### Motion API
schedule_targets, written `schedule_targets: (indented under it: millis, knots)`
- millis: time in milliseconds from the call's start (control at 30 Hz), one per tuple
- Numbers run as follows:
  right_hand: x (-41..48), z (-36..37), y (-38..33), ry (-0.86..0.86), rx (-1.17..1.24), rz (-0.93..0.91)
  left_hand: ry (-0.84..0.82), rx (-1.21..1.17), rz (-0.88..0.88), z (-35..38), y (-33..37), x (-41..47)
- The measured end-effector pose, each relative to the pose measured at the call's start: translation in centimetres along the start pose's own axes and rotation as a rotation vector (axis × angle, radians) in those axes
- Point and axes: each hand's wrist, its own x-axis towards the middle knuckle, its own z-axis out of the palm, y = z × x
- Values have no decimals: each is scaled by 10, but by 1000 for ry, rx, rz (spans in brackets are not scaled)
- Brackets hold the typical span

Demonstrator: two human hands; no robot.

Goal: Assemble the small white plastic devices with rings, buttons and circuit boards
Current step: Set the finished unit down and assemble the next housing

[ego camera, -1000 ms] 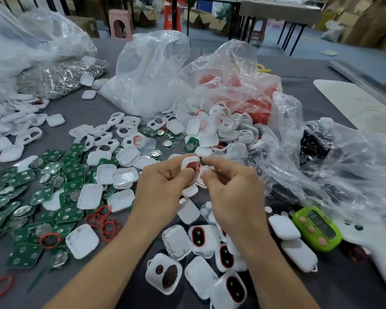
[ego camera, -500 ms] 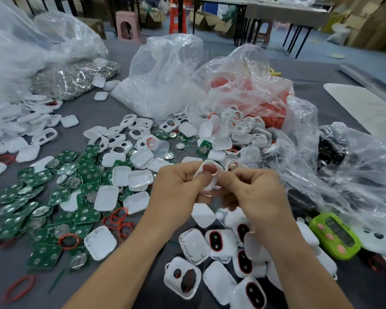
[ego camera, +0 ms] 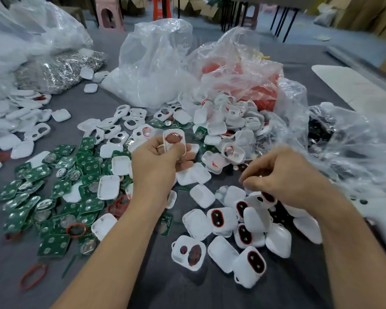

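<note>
**Left hand** (ego camera: 158,161): grips 1 white shell (ego camera: 175,150) between thumb and fingers, raised off the bench (ego camera: 198,293) with its open face turned toward the camera. A red ring (ego camera: 173,138) sits at the shell's oval opening. Judged reason for this hold: it keeps the ring seated and the opening clear for the next part.

**Right hand** (ego camera: 285,177): lower and well apart from the shell, over a cluster of fitted shells (ego camera: 226,227) that carry black buttons (ego camera: 217,217). Its fingers are curled, with thumb and forefinger tips together. Whether a small part is pinched there cannot be determined.

**Stock:** laid out by type within reach.
- Green circuit boards (ego camera: 60,190) lie to the left.
- Empty shells (ego camera: 216,128) are piled ahead.
- A bag of red rings (ego camera: 239,74) stands behind them.

**Judgement:** the ring is fitted on this unit; the button and board are not yet in.
</note>
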Motion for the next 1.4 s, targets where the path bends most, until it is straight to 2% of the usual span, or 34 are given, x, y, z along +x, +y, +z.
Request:
schedule_targets:
  millis: [67,200,267,333,433,500,567,733,867,967,1100,1167,1233,1300,1400]
  knots:
    - [-4,-4,5,79,-48,-11,-29,87,30,2,-4,-4]
    - [-19,-37,15,603,-28,9,-85,311,97,7,-14,-15]
    - [-15,-61,20,715,-84,81,-133,337,49,11,-18,-19]
    - [4,-81,28,627,-262,220,-167,347,2,15,-22,-20]
    - [38,-88,39,328,-656,333,-225,322,-69,19,-24,-20]
    - [52,-79,41,143,-704,295,-256,306,-94,19,-25,-19]
    - [60,-69,44,43,-665,267,-267,314,-99,18,-26,-18]
    - [68,-60,55,86,-607,222,-264,342,-93,18,-28,-14]
    - [58,-67,62,235,-549,189,-271,361,-92,19,-26,-16]
    - [45,-78,67,472,-374,147,-291,355,-104,20,-25,-19]
    - [22,-75,54,820,180,25,-339,245,-172,23,-21,-25]
    - [13,-58,39,888,346,23,-338,180,-202,24,-20,-26]
    - [4,-36,17,880,612,-30,-322,168,-201,24,-21,-27]
    - [-5,-17,0,773,884,-79,-283,193,-159,24,-22,-27]
    - [-15,3,-19,588,1059,-123,-226,310,-35,21,-22,-26]
